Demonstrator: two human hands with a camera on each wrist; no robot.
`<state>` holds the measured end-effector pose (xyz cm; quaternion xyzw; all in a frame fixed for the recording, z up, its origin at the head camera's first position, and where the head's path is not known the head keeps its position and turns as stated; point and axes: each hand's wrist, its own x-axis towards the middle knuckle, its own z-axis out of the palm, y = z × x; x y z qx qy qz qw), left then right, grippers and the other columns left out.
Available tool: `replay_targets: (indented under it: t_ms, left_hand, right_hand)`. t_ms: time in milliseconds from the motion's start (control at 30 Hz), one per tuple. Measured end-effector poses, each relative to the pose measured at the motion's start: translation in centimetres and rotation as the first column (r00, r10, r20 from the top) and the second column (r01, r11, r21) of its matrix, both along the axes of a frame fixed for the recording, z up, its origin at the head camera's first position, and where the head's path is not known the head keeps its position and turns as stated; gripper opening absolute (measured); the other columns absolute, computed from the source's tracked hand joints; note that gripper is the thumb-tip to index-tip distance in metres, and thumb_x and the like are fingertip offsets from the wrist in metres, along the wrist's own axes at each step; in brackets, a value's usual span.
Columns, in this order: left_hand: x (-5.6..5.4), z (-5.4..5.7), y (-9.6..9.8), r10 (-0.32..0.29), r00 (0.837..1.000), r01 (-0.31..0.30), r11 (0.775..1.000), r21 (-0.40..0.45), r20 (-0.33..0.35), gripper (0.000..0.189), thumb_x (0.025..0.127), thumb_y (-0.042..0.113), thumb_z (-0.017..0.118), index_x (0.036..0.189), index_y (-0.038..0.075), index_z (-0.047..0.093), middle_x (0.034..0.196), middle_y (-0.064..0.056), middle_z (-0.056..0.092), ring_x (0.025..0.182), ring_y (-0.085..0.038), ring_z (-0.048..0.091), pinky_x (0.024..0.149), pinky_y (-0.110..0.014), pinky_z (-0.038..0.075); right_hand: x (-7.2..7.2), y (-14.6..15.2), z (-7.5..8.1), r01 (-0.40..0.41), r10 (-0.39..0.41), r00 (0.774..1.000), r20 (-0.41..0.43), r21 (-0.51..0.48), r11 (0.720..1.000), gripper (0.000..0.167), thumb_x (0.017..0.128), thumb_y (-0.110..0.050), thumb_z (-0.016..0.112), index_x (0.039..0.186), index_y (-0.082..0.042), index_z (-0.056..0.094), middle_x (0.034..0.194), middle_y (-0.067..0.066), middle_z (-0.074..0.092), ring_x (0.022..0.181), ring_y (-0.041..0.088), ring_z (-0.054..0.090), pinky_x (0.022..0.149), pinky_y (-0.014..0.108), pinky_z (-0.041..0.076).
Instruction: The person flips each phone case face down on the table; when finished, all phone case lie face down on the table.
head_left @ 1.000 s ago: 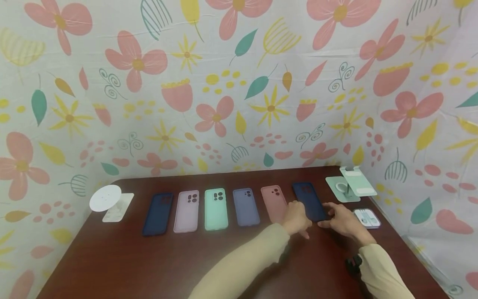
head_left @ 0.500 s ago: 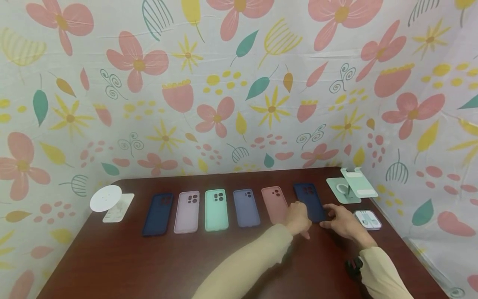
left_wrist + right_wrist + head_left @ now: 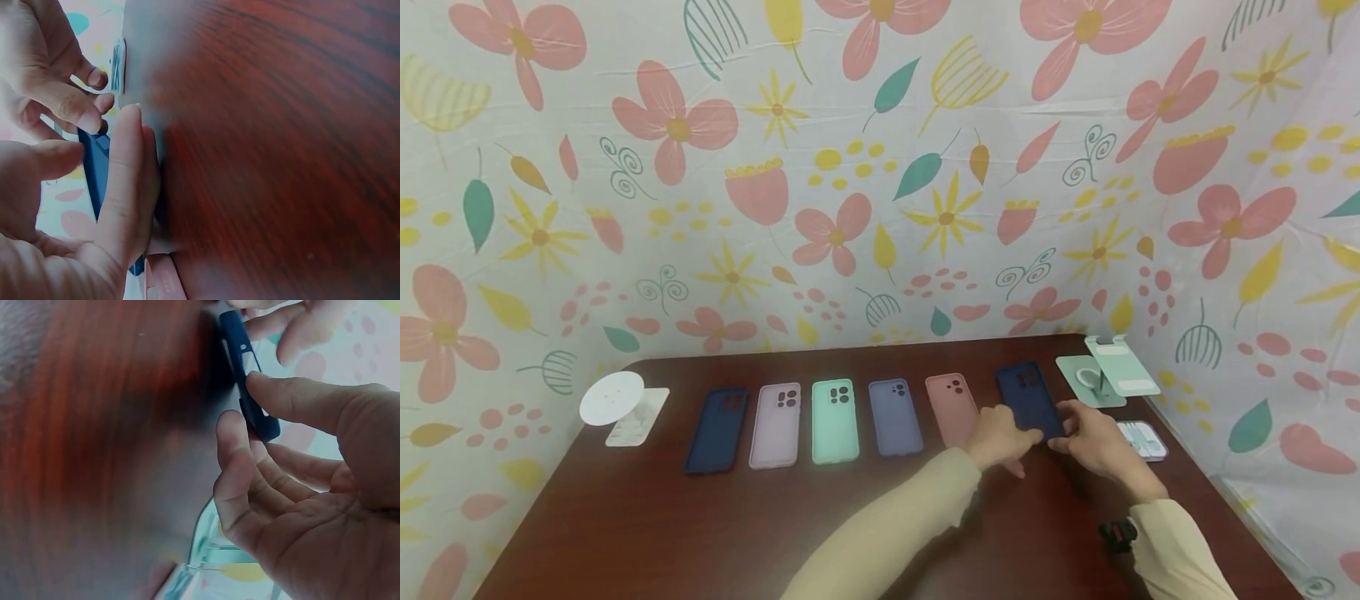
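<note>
A dark blue phone case (image 3: 1028, 400) is tilted off the table at the right end of a row of cases. My right hand (image 3: 1093, 442) pinches its near right corner; in the right wrist view the thumb (image 3: 294, 397) lies on the case's edge (image 3: 240, 356), with fingers curled on the other side. My left hand (image 3: 996, 437) is at its near left side, partly over the pink phone case (image 3: 947, 404). In the left wrist view, the left fingers (image 3: 125, 169) are straight beside the blue case (image 3: 97, 169), the thumb held apart.
Leftward lie a slate-blue case (image 3: 895, 417), a mint case (image 3: 834, 421), a lilac case (image 3: 775, 425) and another dark blue case (image 3: 717, 429). A white stand (image 3: 613, 400) is far left. A mint stand (image 3: 1120, 367) and boxed earphones (image 3: 1142, 440) sit right.
The dark blue case has shifted slightly right and its near end has come up. My right hand has moved a little right with it; the left thumb has spread toward the case.
</note>
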<state>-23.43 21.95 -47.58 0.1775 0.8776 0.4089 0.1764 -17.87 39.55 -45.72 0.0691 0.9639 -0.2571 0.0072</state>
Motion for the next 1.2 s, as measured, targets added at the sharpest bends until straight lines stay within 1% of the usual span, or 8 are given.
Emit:
replay_targets:
  t_ms: [100, 200, 367, 533, 733, 933, 1067, 1200]
  left_hand:
    - [0.0, 0.2, -0.1, 0.007, 0.998, -0.011, 0.997, 0.073, 0.055, 0.049, 0.101, 0.046, 0.076, 0.103, -0.003, 0.076, 0.062, -0.009, 0.073, 0.049, -0.020, 0.074, 0.088, -0.023, 0.063]
    - [-0.3, 0.3, -0.1, 0.022, 0.990, -0.043, 0.988, 0.149, 0.140, 0.061, 0.100, 0.052, 0.074, 0.116, -0.006, 0.074, 0.076, -0.014, 0.076, 0.056, -0.028, 0.078, 0.091, -0.029, 0.066]
    - [-0.7, 0.4, 0.0, 0.040, 0.955, -0.111, 0.967, 0.231, 0.293, 0.072, 0.097, 0.059, 0.075, 0.124, -0.008, 0.070, 0.080, -0.018, 0.076, 0.067, -0.039, 0.081, 0.083, -0.042, 0.070]
    - [-1.1, 0.6, -0.3, 0.018, 0.928, -0.135, 0.947, 0.293, 0.371, 0.085, 0.096, 0.063, 0.075, 0.137, -0.010, 0.063, 0.077, -0.021, 0.075, 0.075, -0.044, 0.082, 0.067, -0.044, 0.069]
    - [-1.2, 0.7, -0.7, -0.014, 0.916, -0.131, 0.934, 0.333, 0.402, 0.073, 0.098, 0.055, 0.077, 0.129, -0.010, 0.066, 0.082, -0.022, 0.076, 0.082, -0.046, 0.082, 0.064, -0.040, 0.068]
    - [-1.6, 1.0, -1.0, -0.005, 0.921, -0.162, 0.904, 0.397, 0.388, 0.047, 0.098, 0.038, 0.080, 0.108, -0.006, 0.069, 0.079, -0.021, 0.076, 0.082, -0.047, 0.082, 0.057, -0.034, 0.066]
    - [-1.8, 1.3, -1.0, 0.009, 0.927, -0.187, 0.877, 0.442, 0.375, 0.032, 0.098, 0.025, 0.082, 0.104, -0.004, 0.070, 0.077, -0.020, 0.075, 0.058, -0.033, 0.077, 0.048, -0.028, 0.060]
    - [-1.9, 1.9, -1.0, 0.028, 0.944, -0.192, 0.855, 0.481, 0.328, 0.030, 0.099, 0.012, 0.079, 0.120, -0.008, 0.072, 0.078, -0.021, 0.077, 0.048, -0.013, 0.065, 0.048, -0.026, 0.059]
  right_hand:
    - [0.1, -0.2, 0.6, 0.004, -0.004, 1.000, -0.012, 0.000, 1.000, 0.071, 0.092, -0.012, 0.081, 0.147, 0.015, 0.047, 0.106, 0.024, 0.070, 0.094, 0.035, 0.070, 0.081, 0.053, 0.058]
    - [0.1, -0.3, 1.2, 0.004, -0.004, 1.000, -0.013, 0.000, 1.000, 0.071, 0.093, -0.012, 0.081, 0.150, 0.014, 0.046, 0.108, 0.025, 0.070, 0.096, 0.036, 0.070, 0.081, 0.053, 0.059]
    - [0.3, -0.7, 1.7, -0.004, 0.004, 1.000, -0.018, -0.004, 1.000, 0.075, 0.094, -0.013, 0.081, 0.153, 0.013, 0.043, 0.110, 0.025, 0.070, 0.096, 0.034, 0.070, 0.080, 0.052, 0.059]
    - [0.3, -1.4, 1.9, -0.032, 0.032, 0.998, -0.063, -0.001, 0.999, 0.075, 0.093, -0.013, 0.082, 0.152, 0.013, 0.044, 0.105, 0.020, 0.069, 0.091, 0.028, 0.067, 0.077, 0.046, 0.057]
    - [0.1, -2.2, 1.9, -0.053, 0.052, 0.996, -0.070, -0.004, 0.999, 0.073, 0.093, -0.013, 0.082, 0.151, 0.011, 0.046, 0.101, 0.015, 0.068, 0.087, 0.023, 0.064, 0.076, 0.041, 0.054]
    - [-0.4, -2.2, 1.3, -0.084, 0.082, 0.996, -0.038, -0.029, 0.996, 0.073, 0.096, -0.014, 0.079, 0.154, 0.010, 0.043, 0.101, 0.013, 0.069, 0.084, 0.020, 0.064, 0.075, 0.038, 0.053]
    - [-0.9, -1.9, 0.5, -0.086, 0.086, 0.996, -0.006, -0.030, 0.996, 0.075, 0.095, -0.016, 0.080, 0.153, 0.013, 0.043, 0.100, 0.011, 0.069, 0.084, 0.019, 0.062, 0.075, 0.037, 0.051]
    - [-1.3, -1.4, -0.1, -0.081, 0.083, 0.996, 0.043, -0.042, 0.996, 0.076, 0.095, -0.021, 0.081, 0.151, 0.013, 0.046, 0.106, 0.014, 0.072, 0.091, 0.023, 0.066, 0.079, 0.042, 0.055]
